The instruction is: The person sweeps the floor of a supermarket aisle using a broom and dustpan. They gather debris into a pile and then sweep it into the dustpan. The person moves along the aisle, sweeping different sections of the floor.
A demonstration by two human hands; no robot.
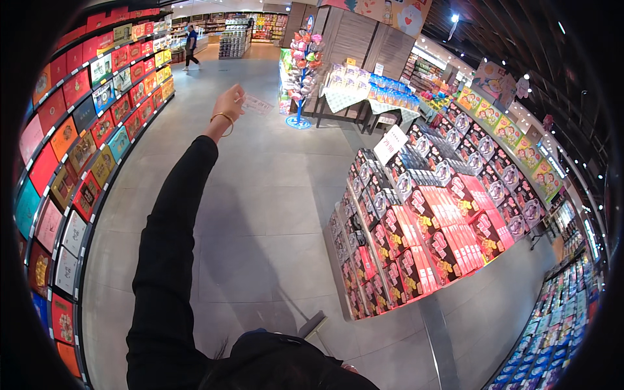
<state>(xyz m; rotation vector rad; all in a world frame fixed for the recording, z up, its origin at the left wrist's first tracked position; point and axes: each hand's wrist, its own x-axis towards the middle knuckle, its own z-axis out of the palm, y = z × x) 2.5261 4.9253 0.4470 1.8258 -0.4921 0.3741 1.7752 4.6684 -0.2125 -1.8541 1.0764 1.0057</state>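
My left hand (229, 105), with a bracelet on the wrist and a black sleeve, is stretched far forward above the aisle floor. Its fingers pinch a thin, see-through card (258, 104) with printing on it. Near my body, the flat head of a floor mop or broom (313, 325) lies on the grey tiles, and its thin pole runs back towards me. Only a small bit of my right hand (350, 368) shows past my dark clothing, close to the line of that pole; its grip is hidden.
Shelves of gift boxes (75, 87) line the left side. At right stands a large stack of red and black boxes (419, 234) with a price sign (390, 144). Ahead are a rack of wrapped goods (306, 68) and cloth-covered tables (343, 100). A person (191, 46) walks far off.
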